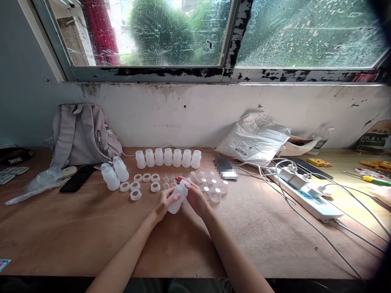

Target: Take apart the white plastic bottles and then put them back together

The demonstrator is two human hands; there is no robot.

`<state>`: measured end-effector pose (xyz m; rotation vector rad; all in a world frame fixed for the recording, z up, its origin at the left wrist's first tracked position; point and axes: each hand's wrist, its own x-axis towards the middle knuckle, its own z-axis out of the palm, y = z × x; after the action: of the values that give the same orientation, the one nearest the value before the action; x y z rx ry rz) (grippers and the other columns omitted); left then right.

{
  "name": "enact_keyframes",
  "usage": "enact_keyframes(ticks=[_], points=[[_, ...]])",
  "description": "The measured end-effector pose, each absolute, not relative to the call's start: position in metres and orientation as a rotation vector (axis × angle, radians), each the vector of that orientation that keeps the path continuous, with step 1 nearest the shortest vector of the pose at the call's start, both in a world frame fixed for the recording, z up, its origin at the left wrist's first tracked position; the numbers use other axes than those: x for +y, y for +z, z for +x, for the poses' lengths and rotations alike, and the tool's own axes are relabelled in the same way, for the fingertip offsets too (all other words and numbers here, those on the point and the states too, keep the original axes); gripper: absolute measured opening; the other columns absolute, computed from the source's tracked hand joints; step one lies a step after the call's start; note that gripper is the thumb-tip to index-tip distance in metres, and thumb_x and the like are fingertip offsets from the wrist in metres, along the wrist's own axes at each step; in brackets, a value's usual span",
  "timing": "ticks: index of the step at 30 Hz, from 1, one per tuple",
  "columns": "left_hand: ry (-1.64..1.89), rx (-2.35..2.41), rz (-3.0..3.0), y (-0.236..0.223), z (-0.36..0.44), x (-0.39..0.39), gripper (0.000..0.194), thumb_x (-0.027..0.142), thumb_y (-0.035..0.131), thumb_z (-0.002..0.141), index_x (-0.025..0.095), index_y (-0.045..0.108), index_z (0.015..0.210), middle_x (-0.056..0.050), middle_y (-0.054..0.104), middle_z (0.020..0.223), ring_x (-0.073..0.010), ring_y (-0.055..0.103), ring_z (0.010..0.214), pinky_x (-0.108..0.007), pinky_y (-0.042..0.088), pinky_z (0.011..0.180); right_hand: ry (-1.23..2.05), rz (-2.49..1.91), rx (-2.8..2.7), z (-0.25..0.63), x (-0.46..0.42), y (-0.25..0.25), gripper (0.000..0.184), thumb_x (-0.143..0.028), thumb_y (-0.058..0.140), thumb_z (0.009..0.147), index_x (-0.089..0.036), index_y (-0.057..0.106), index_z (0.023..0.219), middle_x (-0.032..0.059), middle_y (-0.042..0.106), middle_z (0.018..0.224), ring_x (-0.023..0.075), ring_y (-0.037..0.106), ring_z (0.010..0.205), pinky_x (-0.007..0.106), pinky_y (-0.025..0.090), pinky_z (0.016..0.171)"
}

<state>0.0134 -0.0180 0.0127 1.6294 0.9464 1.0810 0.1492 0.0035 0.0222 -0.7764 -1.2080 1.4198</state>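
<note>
Bottle [175,206], cloudy white and tilted, sits between your two hands, its top leaning away from you. Your left hand [164,203] is wrapped around its side, with the thumb across the front; the fingers behind it are hidden. Your right hand [195,198] is curled at the top end, and its fingers cover the neck, so you cannot tell whether a ring or cap is on it or exactly what the fingertips grip.

Just ahead of your hands lie small clear teats [165,179], partly blocked by your fingers and too faint to count. Right beside your right hand, clear caps [215,195] overlap and blend with the wood of the surface [122,240]. To the left of your hands are white rings [135,195], and beyond these, two bottles with covered tops [110,177]; their upper details are hard to make out. Farther ahead, seven white containers [168,157] stand in a row. Ahead and to the right of your hands, a dark object [225,167] is blurred into blocks. Your forearms run off the lower edge.
</note>
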Motion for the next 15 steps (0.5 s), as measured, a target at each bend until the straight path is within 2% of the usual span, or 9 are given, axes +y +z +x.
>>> enact_keyframes(ticks=[2, 4, 6, 9, 11, 13, 15], points=[[1.101, 0.972, 1.649, 0.013, 0.015, -0.018, 0.041, 0.04, 0.045, 0.078, 0.014, 0.052, 0.108, -0.007, 0.061, 0.09, -0.0211, 0.059, 0.077, -0.031, 0.047, 0.066, 1.438, -0.765, -1.19, 0.149, 0.002, 0.024, 0.03, -0.041, 0.055, 0.071, -0.018, 0.059, 0.089, 0.0056, 0.062, 0.086, 0.0194, 0.056, 0.08, 0.028, 0.043, 0.064], [1.227, 1.057, 1.73, 0.014, 0.018, -0.019, 0.044, 0.038, 0.055, 0.071, 0.016, 0.052, 0.11, -0.008, 0.058, 0.102, -0.0242, 0.054, 0.092, -0.034, 0.043, 0.08, 1.356, -0.831, -1.148, 0.148, 0.002, 0.024, 0.028, -0.039, 0.06, 0.067, -0.016, 0.06, 0.083, 0.0055, 0.063, 0.081, 0.0191, 0.056, 0.077, 0.028, 0.043, 0.064], [1.283, 1.087, 1.714, 0.015, 0.02, -0.02, 0.048, 0.037, 0.061, 0.066, 0.017, 0.052, 0.109, -0.008, 0.056, 0.107, -0.0245, 0.05, 0.099, -0.034, 0.039, 0.086, 1.291, -0.882, -1.103, 0.147, 0.001, 0.025, 0.027, -0.039, 0.062, 0.065, -0.016, 0.059, 0.079, 0.0055, 0.063, 0.082, 0.0185, 0.056, 0.075, 0.027, 0.043, 0.062], [1.029, 0.894, 1.429, 0.016, 0.02, -0.022, 0.044, 0.044, 0.052, 0.072, 0.012, 0.055, 0.102, -0.011, 0.06, 0.092, -0.0202, 0.057, 0.078, -0.031, 0.044, 0.068, 1.392, -0.836, -1.072, 0.15, -0.003, 0.031, 0.03, -0.04, 0.062, 0.066, -0.019, 0.057, 0.088, 0.0059, 0.063, 0.095, 0.0178, 0.056, 0.074, 0.026, 0.043, 0.057], [0.855, 0.727, 1.229, 0.016, 0.019, -0.024, 0.046, 0.047, 0.045, 0.076, 0.008, 0.055, 0.098, -0.013, 0.06, 0.085, -0.0162, 0.056, 0.066, -0.027, 0.043, 0.058, 1.527, -0.785, -1.095, 0.152, -0.006, 0.035, 0.033, -0.04, 0.061, 0.066, -0.021, 0.056, 0.093, 0.006, 0.063, 0.098, 0.017, 0.057, 0.069, 0.025, 0.042, 0.05], [0.785, 0.667, 1.167, 0.017, 0.017, -0.025, 0.045, 0.046, 0.047, 0.075, 0.008, 0.054, 0.098, -0.013, 0.06, 0.083, -0.0142, 0.055, 0.062, -0.025, 0.041, 0.055, 1.601, -0.783, -1.124, 0.153, -0.007, 0.037, 0.032, -0.042, 0.06, 0.066, -0.021, 0.057, 0.089, 0.0062, 0.064, 0.095, 0.0155, 0.056, 0.059, 0.024, 0.038, 0.042], [0.803, 0.764, 1.283, 0.017, 0.017, -0.024, 0.04, 0.04, 0.055, 0.071, 0.01, 0.056, 0.096, -0.01, 0.061, 0.08, -0.0141, 0.055, 0.063, -0.024, 0.041, 0.056, 1.552, -0.831, -1.115, 0.152, -0.006, 0.034, 0.028, -0.042, 0.061, 0.065, -0.019, 0.058, 0.08, 0.006, 0.065, 0.09, 0.0143, 0.054, 0.054, 0.024, 0.037, 0.041]])
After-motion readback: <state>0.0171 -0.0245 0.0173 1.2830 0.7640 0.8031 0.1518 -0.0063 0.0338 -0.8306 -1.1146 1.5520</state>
